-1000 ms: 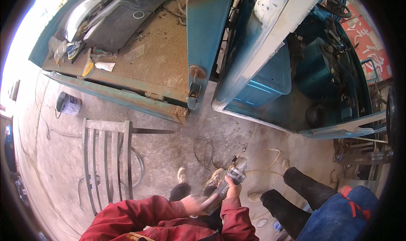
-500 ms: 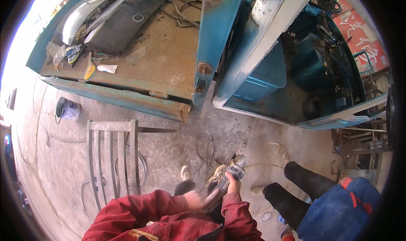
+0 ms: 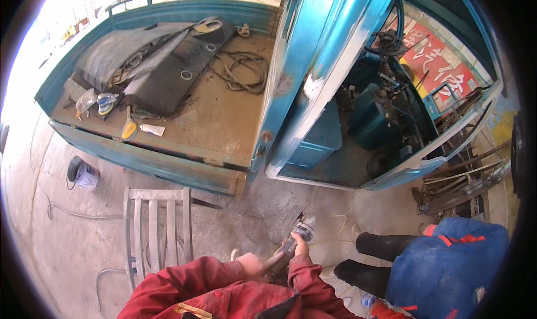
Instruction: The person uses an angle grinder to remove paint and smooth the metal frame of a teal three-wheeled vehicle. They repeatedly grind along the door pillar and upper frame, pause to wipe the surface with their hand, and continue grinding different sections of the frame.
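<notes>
- The worker's view has swung since half a second ago, and we now see more of the blue truck bed [image 3: 215, 131], its far rail and a coiled hose [image 3: 228, 79] showing in full.
- Both hands stay at the angle grinder [image 3: 285, 251], as they did then.
- A co-worker in a blue jacket [image 3: 447, 268] remains on the right, with more of the jacket's back showing.
- The right hand [image 3: 300, 245], forearm reaching forward in a red sleeve, grasps the grinder just behind its head, fingers wrapped around the body.
- The left hand [image 3: 253, 264], arm bent across the front, lies at the tool's rear; it is blurred, and how far its fingers close I cannot tell.
- The grinder, dark-bodied with a pale metallic head, slants forward and to the right above the concrete floor [image 3: 84, 246], between a slatted chair [image 3: 154, 229] and the co-worker.
</notes>
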Available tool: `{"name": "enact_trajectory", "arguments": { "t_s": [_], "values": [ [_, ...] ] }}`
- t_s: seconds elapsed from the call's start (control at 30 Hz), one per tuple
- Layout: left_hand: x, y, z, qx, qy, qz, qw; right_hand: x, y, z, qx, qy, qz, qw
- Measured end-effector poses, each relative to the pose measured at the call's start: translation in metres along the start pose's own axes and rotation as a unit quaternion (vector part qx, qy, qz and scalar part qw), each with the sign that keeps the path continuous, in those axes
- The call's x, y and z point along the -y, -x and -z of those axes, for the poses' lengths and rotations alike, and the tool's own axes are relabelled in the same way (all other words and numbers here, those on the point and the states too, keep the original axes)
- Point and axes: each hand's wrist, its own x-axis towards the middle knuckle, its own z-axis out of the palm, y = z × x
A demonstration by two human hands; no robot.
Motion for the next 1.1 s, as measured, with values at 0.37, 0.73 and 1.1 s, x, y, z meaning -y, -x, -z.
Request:
{"name": "enact_trajectory", "arguments": {
  "t_s": [0.37,0.73,1.1],
  "values": [
    [0.01,0.054,-0.009,0.027,0.117,0.224,0.967,0.035,0.029,0.007,-0.033,-0.101,0.044,0.993],
    [0.065,0.068,-0.017,-0.033,-0.025,0.268,0.963,0.049,0.003,0.043,-0.032,-0.16,0.054,0.985],
    [0.066,0.022,-0.043,-0.067,-0.058,0.242,0.966,0.087,-0.001,0.049,-0.058,-0.142,-0.002,0.988]
  ]
}}
